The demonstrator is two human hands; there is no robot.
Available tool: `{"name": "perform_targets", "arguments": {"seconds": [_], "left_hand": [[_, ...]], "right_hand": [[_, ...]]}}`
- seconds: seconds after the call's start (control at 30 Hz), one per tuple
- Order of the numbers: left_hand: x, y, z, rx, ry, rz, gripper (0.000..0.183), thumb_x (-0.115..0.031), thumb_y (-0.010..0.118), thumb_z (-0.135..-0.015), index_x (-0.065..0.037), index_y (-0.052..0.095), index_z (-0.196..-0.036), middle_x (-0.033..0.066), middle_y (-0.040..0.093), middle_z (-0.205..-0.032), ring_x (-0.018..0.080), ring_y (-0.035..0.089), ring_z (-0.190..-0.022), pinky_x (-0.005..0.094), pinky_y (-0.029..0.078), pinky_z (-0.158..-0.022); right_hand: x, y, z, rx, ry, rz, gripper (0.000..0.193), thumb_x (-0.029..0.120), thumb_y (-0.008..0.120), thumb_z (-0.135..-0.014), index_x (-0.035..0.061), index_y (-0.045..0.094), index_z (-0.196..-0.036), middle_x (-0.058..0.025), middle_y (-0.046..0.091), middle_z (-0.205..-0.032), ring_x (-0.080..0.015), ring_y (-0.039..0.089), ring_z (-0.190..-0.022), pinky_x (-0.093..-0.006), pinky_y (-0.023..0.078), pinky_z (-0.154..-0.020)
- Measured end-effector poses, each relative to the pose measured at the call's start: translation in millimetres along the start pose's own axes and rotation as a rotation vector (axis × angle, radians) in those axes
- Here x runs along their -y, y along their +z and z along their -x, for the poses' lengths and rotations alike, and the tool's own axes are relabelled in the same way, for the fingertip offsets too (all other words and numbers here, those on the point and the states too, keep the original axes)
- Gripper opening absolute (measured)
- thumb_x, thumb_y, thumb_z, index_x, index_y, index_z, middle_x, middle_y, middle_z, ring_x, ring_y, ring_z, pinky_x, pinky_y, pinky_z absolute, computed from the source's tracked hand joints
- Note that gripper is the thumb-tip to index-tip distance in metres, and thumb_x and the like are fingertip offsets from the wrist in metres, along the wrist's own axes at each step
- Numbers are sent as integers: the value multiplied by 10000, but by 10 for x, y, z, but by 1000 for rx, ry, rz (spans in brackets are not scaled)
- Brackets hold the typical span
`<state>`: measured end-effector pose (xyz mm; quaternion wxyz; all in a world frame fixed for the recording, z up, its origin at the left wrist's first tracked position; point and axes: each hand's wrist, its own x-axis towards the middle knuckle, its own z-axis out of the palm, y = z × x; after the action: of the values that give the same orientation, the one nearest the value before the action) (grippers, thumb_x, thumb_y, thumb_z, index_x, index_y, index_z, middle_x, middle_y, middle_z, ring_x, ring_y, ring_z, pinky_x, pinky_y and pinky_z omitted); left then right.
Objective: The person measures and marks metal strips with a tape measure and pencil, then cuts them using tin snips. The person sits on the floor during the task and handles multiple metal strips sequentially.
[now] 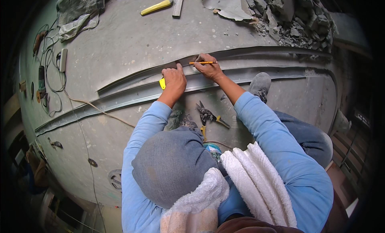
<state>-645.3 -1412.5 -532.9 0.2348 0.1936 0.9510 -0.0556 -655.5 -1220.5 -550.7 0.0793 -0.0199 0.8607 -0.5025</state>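
My right hand [208, 66] pinches an orange pencil [206, 62] over a long grey metal channel [140, 74]. The pencil lies nearly level, its end toward my left hand. My left hand [174, 81] rests on the same channel, thumb and forefinger reaching toward the pencil. Under its palm shows part of a yellow tape measure [162, 83]; the hand hides the rest. Nearer to me, a second metal channel [132, 97] runs alongside. Tin snips [210, 116] with black and yellow handles lie on the floor below my hands, jaws apart.
Broken rubble [296, 24] is heaped at the far right. A yellow utility knife [156, 7] lies beyond the channels. On the left are an angle grinder [41, 81], a white power strip [63, 60] and trailing cords. A bent grey-capped head [168, 165] blocks part of the lower view.
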Motion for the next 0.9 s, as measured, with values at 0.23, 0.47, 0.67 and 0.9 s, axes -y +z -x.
{"name": "perform_targets", "arguments": {"seconds": [0.23, 0.47, 0.67, 0.9], "left_hand": [[-9, 17, 14, -21, 8, -53, 490, -254, 436, -996, -62, 509, -1440, 113, 733, -1005, 268, 670, -898, 483, 399, -815], [10, 94, 14, -166, 21, -14, 451, -207, 473, -952, -30, 560, -1358, 100, 712, -814, 269, 667, -746, 470, 415, -726], [14, 144, -5, -196, 35, -26, 443, -201, 473, -954, -34, 570, -1353, 105, 712, -790, 276, 673, -721, 483, 416, -713], [41, 158, -11, -197, 53, -9, 439, -191, 483, -942, -24, 580, -1337, 112, 708, -779, 288, 673, -713, 499, 422, -701]], "right_hand": [[-44, -22, -45, 75, -69, 189, 186, 195, 698, -840, 27, 622, -830, -114, 662, -784, -286, 629, -798, -370, 513, -751], [-140, -489, 63, -168, 120, -179, 183, 179, 721, -839, 11, 648, -833, -92, 702, -798, -153, 664, -699, -300, 528, -661], [-299, -733, 196, -136, 145, -30, 142, 123, 698, -895, -6, 645, -867, -86, 724, -829, -104, 666, -783, -269, 527, -711], [-341, -674, 191, -156, 194, -67, 212, 222, 715, -863, 15, 682, -885, -88, 698, -826, -137, 634, -736, -298, 521, -695]]}}
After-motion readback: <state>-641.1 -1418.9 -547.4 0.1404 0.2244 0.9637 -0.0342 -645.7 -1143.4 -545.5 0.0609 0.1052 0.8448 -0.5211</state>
